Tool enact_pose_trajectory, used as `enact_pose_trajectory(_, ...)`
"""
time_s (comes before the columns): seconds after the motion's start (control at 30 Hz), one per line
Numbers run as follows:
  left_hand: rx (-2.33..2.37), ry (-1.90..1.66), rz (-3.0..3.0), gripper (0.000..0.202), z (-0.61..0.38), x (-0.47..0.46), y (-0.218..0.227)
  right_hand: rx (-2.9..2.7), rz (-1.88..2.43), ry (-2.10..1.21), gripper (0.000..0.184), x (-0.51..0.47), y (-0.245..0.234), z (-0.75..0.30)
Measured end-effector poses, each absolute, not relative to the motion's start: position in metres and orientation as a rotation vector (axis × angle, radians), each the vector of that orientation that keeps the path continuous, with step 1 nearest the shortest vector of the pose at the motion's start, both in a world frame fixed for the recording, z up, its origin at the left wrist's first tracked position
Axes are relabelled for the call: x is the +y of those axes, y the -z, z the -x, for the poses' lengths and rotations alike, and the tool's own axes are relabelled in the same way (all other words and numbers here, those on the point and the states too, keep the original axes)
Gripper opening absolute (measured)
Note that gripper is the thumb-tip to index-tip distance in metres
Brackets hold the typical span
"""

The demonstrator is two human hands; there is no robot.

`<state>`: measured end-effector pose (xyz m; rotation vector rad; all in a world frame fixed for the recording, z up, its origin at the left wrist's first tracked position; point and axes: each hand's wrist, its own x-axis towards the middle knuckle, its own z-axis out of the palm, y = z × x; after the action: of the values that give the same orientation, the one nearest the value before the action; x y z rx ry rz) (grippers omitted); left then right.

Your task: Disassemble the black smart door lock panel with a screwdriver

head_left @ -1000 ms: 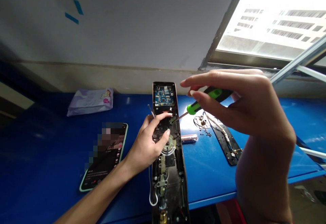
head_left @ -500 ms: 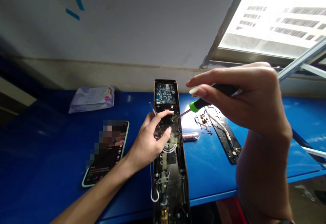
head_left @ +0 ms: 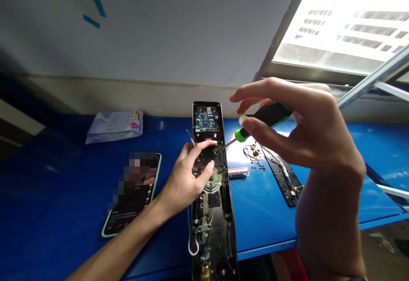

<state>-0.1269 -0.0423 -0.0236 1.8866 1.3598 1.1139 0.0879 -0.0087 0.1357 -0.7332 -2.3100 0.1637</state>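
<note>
A long black housing (head_left: 220, 225), like part of an electronic door lock, lies lengthwise before me. A blue circuit board (head_left: 207, 119) fills its far end. My left hand (head_left: 188, 174) rests across it, thumb and index finger apart, fingertips on the inside. Beside those fingers a thin rod (head_left: 189, 136) sticks up; whether the hand holds it is hidden. My right hand (head_left: 306, 123) has a black and green screwdriver (head_left: 270, 115), handle end against the palm and thumb along it, other fingers raised. Its tip meets a screw spot inside the housing, near my left index finger.
Right of the housing lie a wrapped strip (head_left: 238, 173), small dark screws (head_left: 260, 167), a small part with wires (head_left: 254, 152) and a black plate (head_left: 281, 179) with a cable. On the left are a phone (head_left: 140, 196) and a lilac packet (head_left: 115, 125).
My right fingers have loosened and spread away from the screwdriver handle. The screwdriver tip stays at the same spot. My left hand has hardly moved.
</note>
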Motion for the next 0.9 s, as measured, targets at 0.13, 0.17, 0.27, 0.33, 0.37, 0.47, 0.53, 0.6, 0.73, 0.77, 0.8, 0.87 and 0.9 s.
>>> enact_pose_trajectory(0.13,1.362,-1.119,-1.895,0.041,0.1268,-0.0418,0.023,-2.257,0.797,-0.108,0.019,-0.0053,-0.1325,-0.0866)
enact_pose_trajectory(0.17,1.361,-1.118,-1.894,0.041,0.1267,-0.0417,0.0228,-2.265,0.79,-0.099,0.018,-0.005,-0.1324,-0.0869)
enact_pose_trajectory(0.27,1.358,-1.115,-1.882,0.041,0.1266,-0.0416,0.0227,-2.303,0.758,-0.099,0.014,-0.0055,-0.1335,-0.0883)
enact_pose_trajectory(0.33,1.351,-1.112,-1.87,0.041,0.1267,-0.0417,0.0233,-2.324,0.752,-0.115,0.022,-0.007,-0.1346,-0.089)
enact_pose_trajectory(0.37,1.346,-1.114,-1.864,0.041,0.1268,-0.0417,0.0236,-2.33,0.75,-0.125,0.03,-0.0079,-0.1351,-0.0891)
enact_pose_trajectory(0.47,1.326,-1.119,-1.854,0.04,0.1268,-0.042,0.0235,-2.343,0.714,-0.184,0.052,-0.01,-0.1361,-0.0881)
enact_pose_trajectory(0.53,1.327,-1.116,-1.851,0.039,0.1265,-0.0423,0.0219,-2.345,0.687,-0.198,0.052,-0.0101,-0.1361,-0.0871)
enact_pose_trajectory(0.6,1.338,-1.105,-1.849,0.039,0.126,-0.0428,0.0196,-2.336,0.718,-0.175,0.038,-0.009,-0.1355,-0.0864)
enact_pose_trajectory(0.73,1.342,-1.093,-1.86,0.039,0.1258,-0.0433,0.0168,-2.297,0.815,-0.133,0.02,-0.0073,-0.1338,-0.0864)
enact_pose_trajectory(0.77,1.339,-1.098,-1.863,0.039,0.1259,-0.0432,0.017,-2.296,0.82,-0.129,0.021,-0.0075,-0.1336,-0.0865)
enact_pose_trajectory(0.8,1.337,-1.101,-1.865,0.039,0.1261,-0.0431,0.0176,-2.302,0.818,-0.13,0.026,-0.0081,-0.1335,-0.0866)
enact_pose_trajectory(0.87,1.343,-1.104,-1.866,0.039,0.1265,-0.0429,0.0192,-2.321,0.799,-0.157,0.041,-0.0096,-0.1335,-0.0866)
enact_pose_trajectory(0.9,1.35,-1.099,-1.866,0.04,0.1267,-0.0429,0.0199,-2.327,0.791,-0.174,0.047,-0.0101,-0.1336,-0.0865)
